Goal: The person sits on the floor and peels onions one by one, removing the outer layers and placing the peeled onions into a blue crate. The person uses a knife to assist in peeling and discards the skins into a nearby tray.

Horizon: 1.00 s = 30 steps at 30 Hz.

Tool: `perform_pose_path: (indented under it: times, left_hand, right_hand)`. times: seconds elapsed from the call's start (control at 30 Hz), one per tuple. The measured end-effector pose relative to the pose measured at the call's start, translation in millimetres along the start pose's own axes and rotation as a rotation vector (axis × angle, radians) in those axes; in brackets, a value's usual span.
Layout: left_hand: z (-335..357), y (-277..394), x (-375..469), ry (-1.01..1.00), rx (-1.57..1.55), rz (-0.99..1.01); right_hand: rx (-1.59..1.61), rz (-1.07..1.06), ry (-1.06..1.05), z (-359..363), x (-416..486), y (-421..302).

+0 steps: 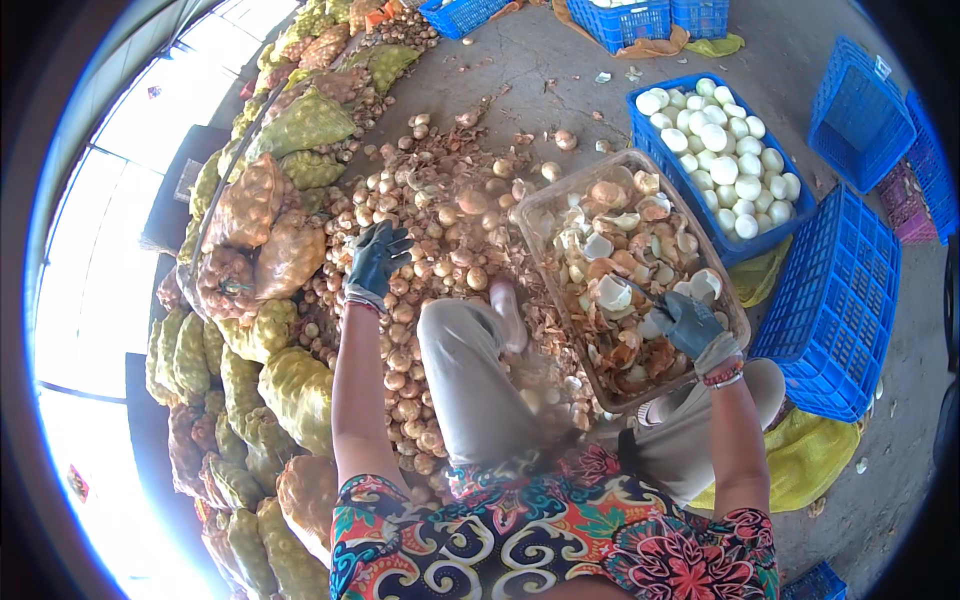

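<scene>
My left hand (380, 259), in a dark rubber-coated glove, is held over the heap of unpeeled onions (405, 356) with its fingers apart and nothing visible in it. My right hand (684, 321), gloved alike, is over the clear plastic tub (534, 255), its fingers curled round a slim dark tool, perhaps a knife (634, 286); the glove hides most of it. Onion skins and cut onion pieces (615, 294) fill the tub. Beyond it stands a blue crate (806, 206) full of peeled white onions (724, 170).
Mesh sacks of onions (300, 390) are piled along the left. An upturned or tilted blue crate (832, 300) stands at the right, with an empty blue crate (862, 124) behind it. Yellow mesh sacks (802, 457) lie on the floor near my legs. More blue crates (622, 26) stand at the top.
</scene>
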<state>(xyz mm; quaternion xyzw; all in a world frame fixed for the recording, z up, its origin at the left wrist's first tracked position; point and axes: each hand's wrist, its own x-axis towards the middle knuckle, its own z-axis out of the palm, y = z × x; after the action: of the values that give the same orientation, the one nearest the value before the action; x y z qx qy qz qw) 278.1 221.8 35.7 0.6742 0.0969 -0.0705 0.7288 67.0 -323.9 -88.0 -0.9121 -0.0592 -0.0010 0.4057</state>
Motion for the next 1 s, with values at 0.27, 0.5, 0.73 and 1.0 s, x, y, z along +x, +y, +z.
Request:
perform_pose_path:
  times: [0.27, 0.5, 0.73, 1.0]
  left_hand:
    - [3, -123, 100, 0.088, 0.378, -0.226]
    - [-54, -241, 213, -0.016, 1.378, -0.17]
    - [-44, -317, 250, -0.106, 1.588, -0.424]
    - [-37, -222, 188, -0.152, -0.342, -0.333]
  right_hand:
    - [-0.103, 0.062, 0.237, 24, 8, -29]
    - [-0.228, 0.116, 0.197, 47, 57, -32]
    - [0.036, 0.451, 0.127, 53, 86, -27]
    - [-0.07, 0.257, 0.088, 56, 90, -39]
